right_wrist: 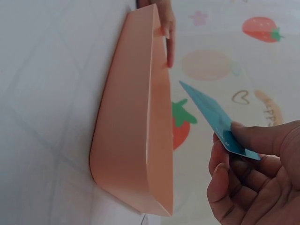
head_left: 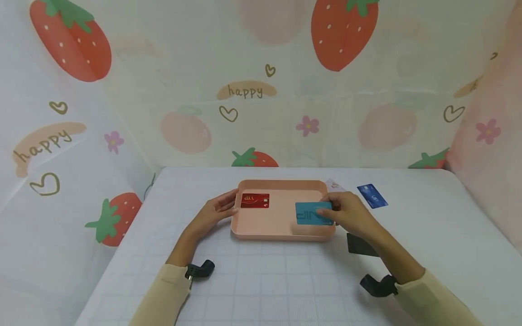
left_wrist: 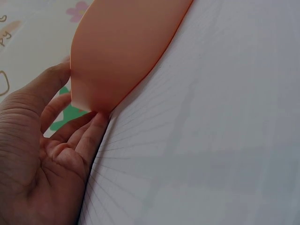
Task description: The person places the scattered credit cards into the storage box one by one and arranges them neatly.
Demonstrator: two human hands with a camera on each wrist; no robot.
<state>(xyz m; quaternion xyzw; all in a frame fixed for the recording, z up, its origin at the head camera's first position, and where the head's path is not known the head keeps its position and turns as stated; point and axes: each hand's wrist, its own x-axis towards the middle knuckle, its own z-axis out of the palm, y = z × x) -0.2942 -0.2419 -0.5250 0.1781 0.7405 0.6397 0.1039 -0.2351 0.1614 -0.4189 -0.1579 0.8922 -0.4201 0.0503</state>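
1. Teal card (head_left: 306,213): above the right end of the pink tray (head_left: 271,222); pinched by the right hand (head_left: 351,212); large lettering, not clearly legible.
2. Left hand (head_left: 210,213): fingers extended, touching the tray's left end.
3. Red card (head_left: 253,198): inside tray, left; inverted "VIP".
4. Backdrop (head_left: 289,102): "happy", repeated.

The left sleeve (head_left: 163,294) and right sleeve (head_left: 434,301) are softly creased, pale beige-yellow, and end short of the bare hands (head_left: 213,211). At their edges sit a black left wrist camera (head_left: 201,269) and a matching right wrist camera (head_left: 377,286), each stubby, bent and round-tipped, on a dark strap (head_left: 189,271).
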